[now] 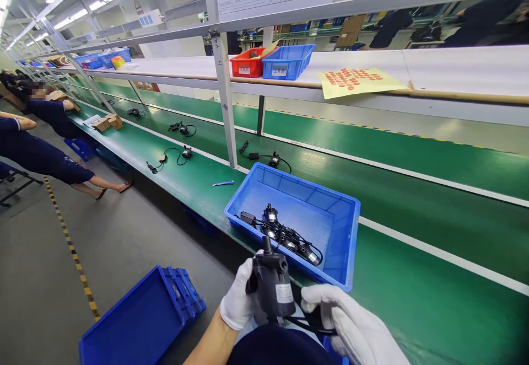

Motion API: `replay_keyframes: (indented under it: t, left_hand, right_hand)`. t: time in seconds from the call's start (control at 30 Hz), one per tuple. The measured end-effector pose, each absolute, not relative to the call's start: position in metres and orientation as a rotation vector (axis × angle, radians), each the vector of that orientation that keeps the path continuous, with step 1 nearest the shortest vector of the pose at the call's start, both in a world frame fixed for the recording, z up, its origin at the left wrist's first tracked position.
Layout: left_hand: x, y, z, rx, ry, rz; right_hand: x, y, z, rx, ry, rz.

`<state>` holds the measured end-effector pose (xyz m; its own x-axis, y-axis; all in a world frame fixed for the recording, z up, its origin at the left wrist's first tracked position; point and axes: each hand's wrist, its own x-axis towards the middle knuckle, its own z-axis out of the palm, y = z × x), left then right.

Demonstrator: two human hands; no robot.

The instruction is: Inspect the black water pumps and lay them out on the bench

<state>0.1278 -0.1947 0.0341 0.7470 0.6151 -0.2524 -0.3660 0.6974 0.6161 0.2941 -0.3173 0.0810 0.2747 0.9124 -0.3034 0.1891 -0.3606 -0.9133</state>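
Observation:
My gloved left hand (238, 296) is closed around a black water pump (268, 285) with a white label and a spout pointing up. The black power cable (308, 325) runs from the pump's lower side to my gloved right hand (355, 323), whose curled fingers close on it. Just beyond my hands is a blue plastic bin (351, 238) on the bench. Several similar pumps (270, 215) lie inside it with tangled cables, toward its near left side. My dark clothing hides part of the area below the held pump.
A blue utility knife (223, 183) and a corded pump (187, 153) lie on the green bench (198, 172). More corded pumps (274, 159) rest on the strip behind. Stacked blue crates (136, 315) stand on the floor. Red (247, 66) and blue trays (287, 62) sit on the shelf. Co-workers (37, 150) are at left.

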Motion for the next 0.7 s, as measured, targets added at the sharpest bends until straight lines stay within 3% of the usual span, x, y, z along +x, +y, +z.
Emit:
replay_keyframes:
  t: [0.13,0.27,0.7]
  left_hand:
    - [0.114,-0.193,0.038,1.474,0.575,0.746]
    - [0.110,-0.194,0.038,2.005,0.540,0.976]
    - [0.110,-0.193,0.048,2.079,0.590,0.970]
  right_hand:
    - [0.296,-0.310,0.065,-1.652,-0.992,1.255]
    - [0.295,-0.305,0.061,-1.581,-0.961,1.246]
    - [0.292,-0.295,0.071,-1.489,-0.945,1.268]
